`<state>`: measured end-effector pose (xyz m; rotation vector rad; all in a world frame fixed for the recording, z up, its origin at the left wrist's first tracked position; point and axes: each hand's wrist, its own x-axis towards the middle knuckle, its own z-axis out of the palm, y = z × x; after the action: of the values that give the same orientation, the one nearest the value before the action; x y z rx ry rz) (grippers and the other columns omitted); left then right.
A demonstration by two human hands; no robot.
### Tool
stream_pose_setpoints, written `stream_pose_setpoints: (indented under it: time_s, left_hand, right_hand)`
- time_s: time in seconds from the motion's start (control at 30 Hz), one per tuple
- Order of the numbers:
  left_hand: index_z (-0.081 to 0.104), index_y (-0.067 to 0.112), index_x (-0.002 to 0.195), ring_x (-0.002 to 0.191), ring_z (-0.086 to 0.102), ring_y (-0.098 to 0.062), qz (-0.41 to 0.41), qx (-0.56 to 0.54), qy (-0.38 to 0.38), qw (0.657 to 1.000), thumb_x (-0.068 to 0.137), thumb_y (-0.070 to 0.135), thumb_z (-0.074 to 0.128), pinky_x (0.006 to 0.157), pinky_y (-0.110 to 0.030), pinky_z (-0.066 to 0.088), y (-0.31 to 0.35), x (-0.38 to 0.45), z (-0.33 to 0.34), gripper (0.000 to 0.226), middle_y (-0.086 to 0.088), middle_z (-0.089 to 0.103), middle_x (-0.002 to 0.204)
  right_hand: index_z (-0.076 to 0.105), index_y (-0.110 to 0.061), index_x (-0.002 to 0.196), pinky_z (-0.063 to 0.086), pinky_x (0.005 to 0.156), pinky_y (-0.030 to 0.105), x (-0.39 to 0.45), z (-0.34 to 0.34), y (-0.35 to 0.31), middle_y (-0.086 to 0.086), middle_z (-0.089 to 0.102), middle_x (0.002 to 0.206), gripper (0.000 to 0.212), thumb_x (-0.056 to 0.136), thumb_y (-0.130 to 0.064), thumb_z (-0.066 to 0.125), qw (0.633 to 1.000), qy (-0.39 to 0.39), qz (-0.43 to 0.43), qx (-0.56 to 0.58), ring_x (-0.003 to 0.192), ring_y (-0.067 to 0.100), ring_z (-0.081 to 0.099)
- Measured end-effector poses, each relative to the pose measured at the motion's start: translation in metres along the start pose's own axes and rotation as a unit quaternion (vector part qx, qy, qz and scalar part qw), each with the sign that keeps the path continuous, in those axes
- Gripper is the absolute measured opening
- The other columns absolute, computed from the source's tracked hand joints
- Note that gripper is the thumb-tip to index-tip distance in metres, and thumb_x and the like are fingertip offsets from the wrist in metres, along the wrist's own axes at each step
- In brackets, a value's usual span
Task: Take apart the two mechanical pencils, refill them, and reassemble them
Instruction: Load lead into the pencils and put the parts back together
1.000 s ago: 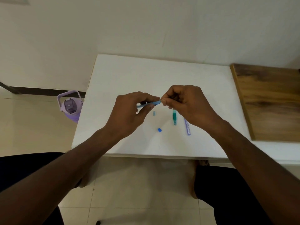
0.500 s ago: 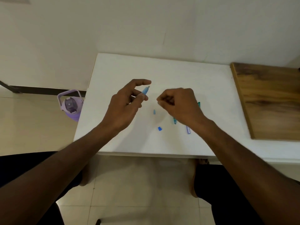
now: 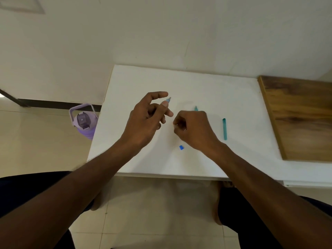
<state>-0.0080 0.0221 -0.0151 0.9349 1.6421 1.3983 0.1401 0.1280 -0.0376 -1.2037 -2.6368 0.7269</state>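
My left hand (image 3: pixel 145 119) holds the blue pencil barrel (image 3: pixel 168 100), whose end sticks up past the fingertips over the white table (image 3: pixel 143 81). My right hand (image 3: pixel 194 128) is curled beside it, fingertips pinched together near the table; whether something is between them cannot be told. A small blue cap (image 3: pixel 181 147) lies on the table in front of both hands. A teal pencil part (image 3: pixel 224 129) lies to the right. Another teal piece (image 3: pixel 196 108) shows just beyond the right hand, mostly hidden.
A brown wooden board (image 3: pixel 301 119) covers the right end of the table. A purple water bottle (image 3: pixel 83 121) stands on the tiled floor left of the table. My knees and feet are under the front edge.
The hands have separated from the joined grip on the blue pencil. My left hand tilted the barrel upward; my right hand dropped toward the table. The view shifted, uncovering the teal part on the right.
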Motion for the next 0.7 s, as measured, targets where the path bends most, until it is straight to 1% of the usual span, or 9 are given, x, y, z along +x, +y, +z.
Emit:
stream_pose_setpoints:
  time_s: [0.03, 0.07, 0.1, 0.13, 0.2, 0.27, 0.37, 0.5, 0.7]
  left_hand:
    - [0.066, 0.029, 0.128, 0.076, 0.064, -0.011, -0.009, -0.012, 0.004, 1.000, 0.108, 0.037, 0.056, 0.068, -0.031, 0.050, 0.000, 0.000, 0.000, 0.024, 0.000, 0.079, 0.094]
    - [0.069, 0.025, 0.125, 0.077, 0.064, -0.011, -0.017, -0.019, 0.007, 1.000, 0.108, 0.037, 0.055, 0.069, -0.033, 0.050, -0.001, 0.001, 0.000, 0.024, -0.001, 0.079, 0.095]
    - [0.070, 0.023, 0.123, 0.078, 0.064, -0.011, -0.023, -0.020, 0.007, 1.000, 0.109, 0.036, 0.054, 0.071, -0.033, 0.051, -0.001, 0.002, 0.000, 0.026, -0.001, 0.079, 0.096]
    - [0.071, 0.022, 0.122, 0.079, 0.065, -0.010, -0.029, -0.019, 0.006, 0.999, 0.109, 0.036, 0.053, 0.073, -0.033, 0.053, -0.001, 0.002, 0.000, 0.027, 0.000, 0.079, 0.097]
    - [0.072, 0.022, 0.122, 0.081, 0.068, -0.009, -0.035, -0.010, 0.003, 0.999, 0.110, 0.036, 0.052, 0.078, -0.033, 0.056, -0.001, 0.003, 0.002, 0.027, 0.003, 0.079, 0.098]
    - [0.072, 0.024, 0.121, 0.084, 0.070, -0.008, -0.035, 0.003, 0.001, 0.999, 0.109, 0.036, 0.052, 0.080, -0.031, 0.059, -0.002, 0.003, 0.005, 0.026, 0.006, 0.078, 0.098]
    - [0.073, 0.025, 0.119, 0.086, 0.072, -0.007, -0.031, 0.022, -0.004, 0.999, 0.108, 0.036, 0.055, 0.077, -0.024, 0.059, -0.003, 0.004, 0.008, 0.024, 0.008, 0.077, 0.099]
    - [0.073, 0.024, 0.119, 0.086, 0.074, -0.008, -0.026, 0.032, -0.007, 0.999, 0.107, 0.036, 0.057, 0.074, -0.021, 0.058, -0.003, 0.003, 0.010, 0.024, 0.007, 0.078, 0.100]
    - [0.074, 0.022, 0.120, 0.088, 0.074, -0.011, -0.020, 0.042, -0.006, 0.999, 0.105, 0.035, 0.060, 0.073, -0.021, 0.057, 0.001, 0.001, 0.011, 0.024, 0.006, 0.078, 0.100]
  right_hand:
    - [0.075, -0.017, 0.094, 0.058, 0.078, 0.025, 0.001, -0.006, 0.001, -0.003, 0.076, 0.082, 0.005, 0.090, -0.020, 0.076, 0.995, 0.032, 0.025, 0.089, 0.074, 0.013, 0.071]
    - [0.074, -0.018, 0.092, 0.059, 0.075, 0.026, 0.003, -0.013, 0.001, -0.003, 0.077, 0.080, 0.004, 0.089, -0.019, 0.076, 0.978, 0.054, 0.057, 0.193, 0.073, 0.015, 0.073]
    - [0.074, -0.019, 0.095, 0.062, 0.075, 0.027, 0.004, -0.020, 0.001, -0.001, 0.079, 0.081, 0.005, 0.090, -0.018, 0.075, 0.952, 0.063, 0.079, 0.290, 0.074, 0.017, 0.076]
    - [0.074, -0.018, 0.099, 0.064, 0.077, 0.029, 0.005, -0.026, 0.000, 0.001, 0.080, 0.084, 0.007, 0.092, -0.016, 0.074, 0.926, 0.066, 0.085, 0.362, 0.077, 0.018, 0.077]
    - [0.074, -0.016, 0.106, 0.065, 0.079, 0.030, 0.006, -0.032, -0.003, 0.002, 0.081, 0.090, 0.011, 0.096, -0.013, 0.072, 0.900, 0.076, 0.070, 0.424, 0.082, 0.019, 0.079]
    - [0.076, -0.014, 0.104, 0.063, 0.079, 0.028, 0.005, -0.036, -0.005, 0.003, 0.081, 0.092, 0.009, 0.096, -0.012, 0.074, 0.890, 0.091, 0.059, 0.443, 0.084, 0.020, 0.079]
    - [0.078, -0.010, 0.103, 0.063, 0.079, 0.028, 0.004, -0.037, -0.007, 0.005, 0.081, 0.093, 0.008, 0.095, -0.012, 0.076, 0.888, 0.098, 0.046, 0.448, 0.086, 0.021, 0.079]
    - [0.079, -0.009, 0.103, 0.063, 0.081, 0.030, 0.004, -0.039, -0.003, 0.005, 0.082, 0.091, 0.010, 0.094, -0.013, 0.077, 0.898, 0.101, 0.035, 0.427, 0.085, 0.021, 0.079]
    - [0.079, -0.011, 0.104, 0.066, 0.082, 0.036, 0.004, -0.040, 0.000, 0.003, 0.081, 0.089, 0.012, 0.093, -0.015, 0.080, 0.916, 0.090, 0.024, 0.390, 0.082, 0.020, 0.079]
